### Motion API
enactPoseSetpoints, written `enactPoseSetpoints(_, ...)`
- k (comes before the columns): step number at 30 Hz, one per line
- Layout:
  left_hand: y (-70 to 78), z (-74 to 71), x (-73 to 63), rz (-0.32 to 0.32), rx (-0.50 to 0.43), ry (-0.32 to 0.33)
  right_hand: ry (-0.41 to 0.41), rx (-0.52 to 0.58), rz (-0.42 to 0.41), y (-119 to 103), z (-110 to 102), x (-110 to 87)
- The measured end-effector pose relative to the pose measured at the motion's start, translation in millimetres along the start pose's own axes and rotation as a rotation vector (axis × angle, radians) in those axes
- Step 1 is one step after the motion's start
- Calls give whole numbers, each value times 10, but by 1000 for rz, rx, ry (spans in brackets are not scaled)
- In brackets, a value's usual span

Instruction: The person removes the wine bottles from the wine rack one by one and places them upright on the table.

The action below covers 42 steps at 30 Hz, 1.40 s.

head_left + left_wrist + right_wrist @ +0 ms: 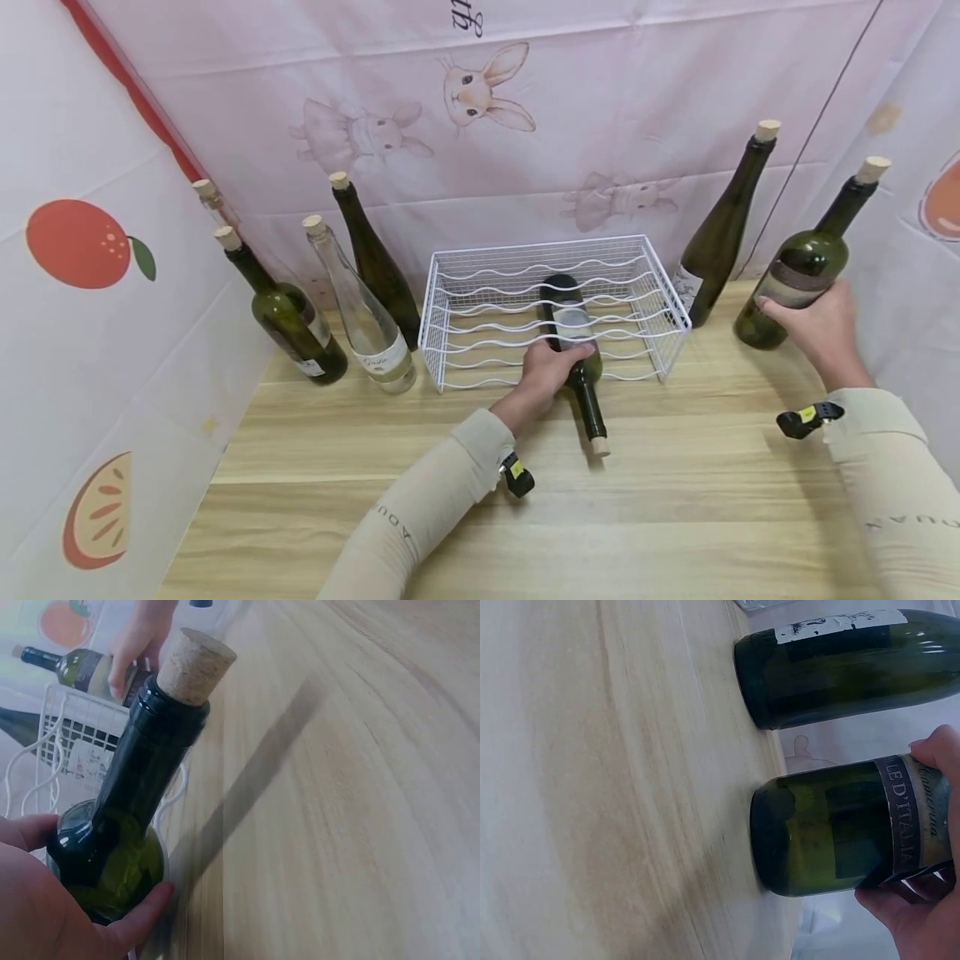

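My left hand point(542, 372) grips a dark green corked wine bottle point(589, 407) by its body. That bottle lies in a white wire rack point(667, 281), its neck and cork jutting out of the front towards me. In the left wrist view, thumb and fingers wrap the bottle's shoulder point(112, 862) below the neck. To the right of the rack, my right hand point(823, 332) holds another green corked wine bottle point(812, 250) round its label. It stands near upright, leaning right in the head view; the right wrist view shows its base point(776, 840) close to the tabletop.
A tall green bottle point(723, 225) stands between the rack and my right hand. Left of the rack are a clear bottle point(356, 312), a slim green bottle point(378, 267) and a wider green bottle point(288, 317), with another clear one point(217, 204) behind. Printed cloth point(555, 117) hangs behind the wooden table point(637, 517).
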<state>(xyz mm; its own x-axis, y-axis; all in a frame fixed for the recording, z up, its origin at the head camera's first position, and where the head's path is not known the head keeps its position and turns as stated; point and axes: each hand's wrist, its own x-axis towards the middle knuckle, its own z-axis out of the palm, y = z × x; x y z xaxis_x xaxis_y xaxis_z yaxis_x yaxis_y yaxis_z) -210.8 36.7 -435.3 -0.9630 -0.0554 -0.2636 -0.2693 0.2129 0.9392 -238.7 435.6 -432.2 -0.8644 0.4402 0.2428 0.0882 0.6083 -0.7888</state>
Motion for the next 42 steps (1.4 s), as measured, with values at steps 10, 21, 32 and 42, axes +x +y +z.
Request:
enactPoseSetpoints(10, 31, -32, -45, -3, -114, -38, -106, -112, -13, -65, -78, 42)
enactPoseSetpoints(21, 33, -7, -112, 25, -185, -46, -136, -153, 6, -70, -107, 16)
enactPoseSetpoints(32, 27, -17, -154, 23, -233, -69, -139, -143, 22, -94, -133, -19)
enactPoseSetpoints(42, 4, -72, -170, 31, -223, -92, -197, -160, 26, -82, -137, -60)
